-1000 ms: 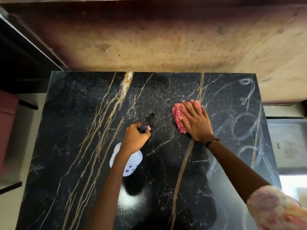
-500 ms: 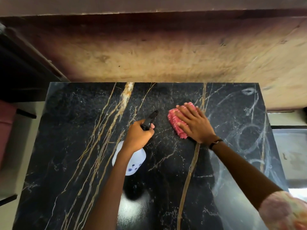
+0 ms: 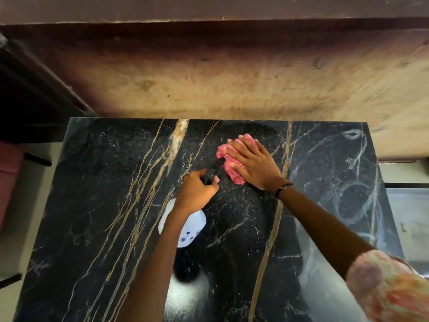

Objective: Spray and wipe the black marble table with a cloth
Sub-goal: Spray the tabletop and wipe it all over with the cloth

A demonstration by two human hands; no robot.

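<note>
The black marble table [image 3: 104, 205] with gold and white veins fills the lower part of the view. My right hand [image 3: 253, 166] lies flat with straight fingers on a pink cloth [image 3: 226, 156], pressing it onto the table near the far edge. My left hand [image 3: 197, 191] grips the black trigger head of a white spray bottle [image 3: 189, 226], whose nozzle points toward the cloth. Pale smear rings show on the right side of the marble.
A worn wooden wall [image 3: 232, 84] rises right behind the table's far edge. A dark cabinet [image 3: 30, 105] stands at the far left, a reddish seat [image 3: 9, 173] at the left edge, and a grey surface [image 3: 411, 217] to the right.
My right hand has slid the pink cloth leftward and toward the far edge. The left hand with the bottle has stayed close beside it.
</note>
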